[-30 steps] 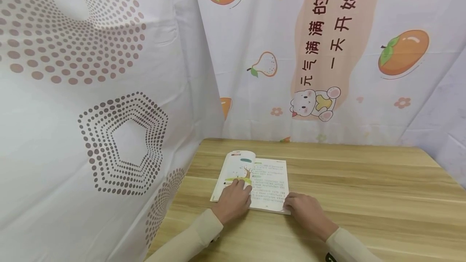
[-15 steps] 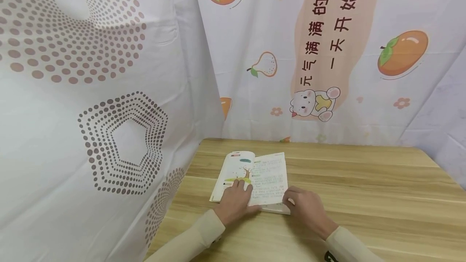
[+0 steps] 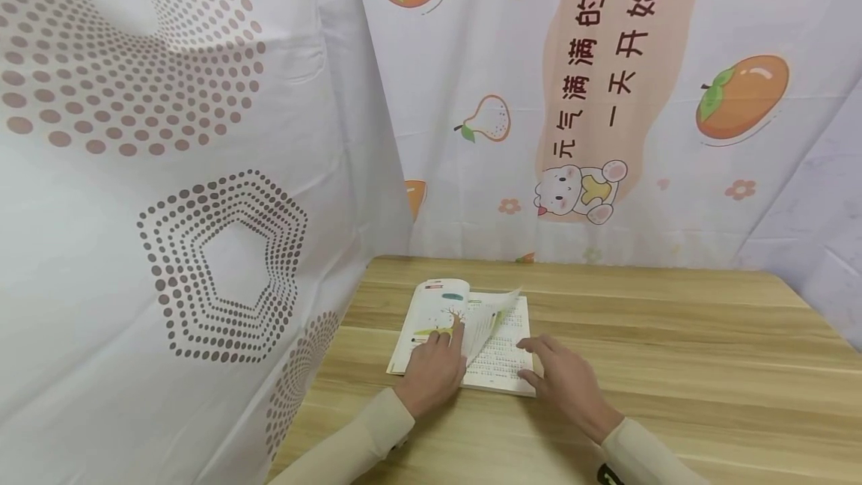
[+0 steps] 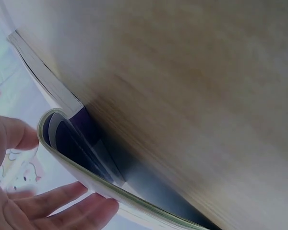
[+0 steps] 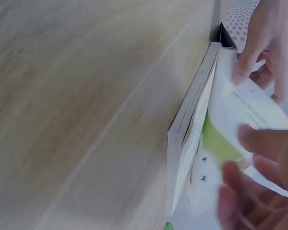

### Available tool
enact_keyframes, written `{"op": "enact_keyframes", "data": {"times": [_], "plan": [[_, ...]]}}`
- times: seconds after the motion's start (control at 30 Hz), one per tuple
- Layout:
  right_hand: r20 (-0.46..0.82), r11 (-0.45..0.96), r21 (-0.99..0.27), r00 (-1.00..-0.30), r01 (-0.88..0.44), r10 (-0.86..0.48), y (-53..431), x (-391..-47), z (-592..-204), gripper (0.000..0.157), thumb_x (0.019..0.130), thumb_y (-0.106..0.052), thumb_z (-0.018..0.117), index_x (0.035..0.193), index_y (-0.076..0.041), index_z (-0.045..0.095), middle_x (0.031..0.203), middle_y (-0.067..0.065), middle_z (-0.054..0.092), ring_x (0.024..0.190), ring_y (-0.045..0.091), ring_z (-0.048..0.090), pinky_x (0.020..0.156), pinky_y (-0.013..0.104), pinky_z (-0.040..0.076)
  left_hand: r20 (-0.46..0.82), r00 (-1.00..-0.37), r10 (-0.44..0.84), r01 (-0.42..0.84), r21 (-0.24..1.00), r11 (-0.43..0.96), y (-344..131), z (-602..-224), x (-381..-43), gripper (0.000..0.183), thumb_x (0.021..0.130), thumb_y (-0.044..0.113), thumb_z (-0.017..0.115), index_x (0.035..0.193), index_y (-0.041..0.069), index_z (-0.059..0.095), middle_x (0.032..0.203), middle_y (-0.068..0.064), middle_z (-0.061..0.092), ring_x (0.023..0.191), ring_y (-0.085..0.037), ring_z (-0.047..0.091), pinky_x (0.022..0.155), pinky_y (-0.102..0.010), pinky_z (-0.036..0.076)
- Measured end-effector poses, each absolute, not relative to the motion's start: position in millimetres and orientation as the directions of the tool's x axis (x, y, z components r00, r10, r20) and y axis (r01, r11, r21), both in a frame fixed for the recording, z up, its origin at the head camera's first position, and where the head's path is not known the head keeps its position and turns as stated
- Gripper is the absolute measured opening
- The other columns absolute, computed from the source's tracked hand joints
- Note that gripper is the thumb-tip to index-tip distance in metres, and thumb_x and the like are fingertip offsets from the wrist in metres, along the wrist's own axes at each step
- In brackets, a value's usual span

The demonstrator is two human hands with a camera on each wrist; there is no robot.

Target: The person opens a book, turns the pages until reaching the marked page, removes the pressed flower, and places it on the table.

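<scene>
We see the book (image 3: 465, 335) lying open near the table's (image 3: 673, 365) left edge, its spine running away from the person, one page (image 3: 488, 320) arched up mid-turn over the print of the right side. Its left page shows a small tree drawing; both wrist views are blurred, and the text is too small to read. The left hand (image 3: 434, 369) rests with relaxed fingers on the left page, a finger touching the lifted page, while the right hand (image 3: 562, 376) lies with loose, spread fingers on the right page's lower corner, holding nothing.

Head cam looks down from afar; both wrist cams close, sharing book (image 3: 465, 335).
</scene>
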State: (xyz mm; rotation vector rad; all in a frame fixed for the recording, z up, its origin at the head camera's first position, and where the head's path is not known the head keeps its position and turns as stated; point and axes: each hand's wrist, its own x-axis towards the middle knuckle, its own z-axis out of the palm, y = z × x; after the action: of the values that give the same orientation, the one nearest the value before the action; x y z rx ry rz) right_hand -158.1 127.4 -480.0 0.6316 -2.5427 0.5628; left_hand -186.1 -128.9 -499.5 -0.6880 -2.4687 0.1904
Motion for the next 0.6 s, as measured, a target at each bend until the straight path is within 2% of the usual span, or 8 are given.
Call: {"op": "enact_keyframes", "data": {"times": [0.17, 0.27, 0.43, 0.53, 0.6], "plan": [[0.328, 0.833, -0.267, -0.859, -0.484, -0.393, 130, -157, -488, 0.04, 0.074, -0.025, 0.092, 0.108, -0.014, 0.074, 0.108, 0.002, 0.069, 0.072, 0.008, 0.059, 0.06, 0.026, 0.052, 0.541, -0.706, 0.457, 0.453, -0.151, 0.879, -130, -500, -189, 0.078, 0.092, 0.026, 0.068, 0.152, -0.009, 0.032, 0.066, -0.001, 0.057, 0.057, -0.013, 0.047, 0.04, -0.025, 0.034], [0.256, 0.834, -0.262, -0.868, -0.485, -0.424, 131, -156, -493, 0.038, 0.076, -0.027, 0.091, 0.106, -0.014, 0.074, 0.11, 0.0, 0.067, 0.073, 0.005, 0.056, 0.062, 0.026, 0.052, 0.577, -0.694, 0.432, 0.462, -0.103, 0.881, -132, -502, -191, 0.089, 0.09, 0.025, 0.071, 0.157, -0.007, 0.021, 0.061, 0.003, 0.049, 0.053, -0.01, 0.037, 0.04, -0.022, 0.027], [0.248, 0.825, -0.259, -0.86, -0.502, -0.446, 133, -155, -497, 0.031, 0.077, -0.025, 0.09, 0.102, -0.013, 0.075, 0.112, 0.001, 0.066, 0.067, 0.001, 0.047, 0.055, 0.022, 0.043, 0.62, -0.639, 0.455, 0.47, -0.153, 0.869, -135, -504, -191, 0.096, 0.087, 0.022, 0.072, 0.161, -0.001, 0.015, 0.059, 0.005, 0.043, 0.053, -0.008, 0.03, 0.041, -0.02, 0.023], [0.271, 0.82, -0.246, -0.849, -0.516, -0.453, 133, -157, -497, 0.029, 0.077, -0.024, 0.09, 0.099, -0.013, 0.076, 0.109, 0.001, 0.066, 0.066, 0.001, 0.045, 0.054, 0.021, 0.041, 0.594, -0.65, 0.475, 0.463, -0.187, 0.867, -135, -502, -189, 0.089, 0.089, 0.021, 0.07, 0.162, 0.007, 0.023, 0.06, 0.002, 0.044, 0.053, -0.008, 0.032, 0.041, -0.02, 0.026], [0.282, 0.819, -0.235, -0.843, -0.524, -0.458, 133, -157, -497, 0.028, 0.077, -0.025, 0.09, 0.098, -0.013, 0.076, 0.106, 0.0, 0.066, 0.065, 0.001, 0.044, 0.053, 0.021, 0.041, 0.555, -0.677, 0.484, 0.453, -0.204, 0.868, -135, -500, -187, 0.072, 0.091, 0.021, 0.069, 0.156, 0.012, 0.041, 0.065, -0.001, 0.051, 0.055, -0.01, 0.039, 0.041, -0.021, 0.032]]}}
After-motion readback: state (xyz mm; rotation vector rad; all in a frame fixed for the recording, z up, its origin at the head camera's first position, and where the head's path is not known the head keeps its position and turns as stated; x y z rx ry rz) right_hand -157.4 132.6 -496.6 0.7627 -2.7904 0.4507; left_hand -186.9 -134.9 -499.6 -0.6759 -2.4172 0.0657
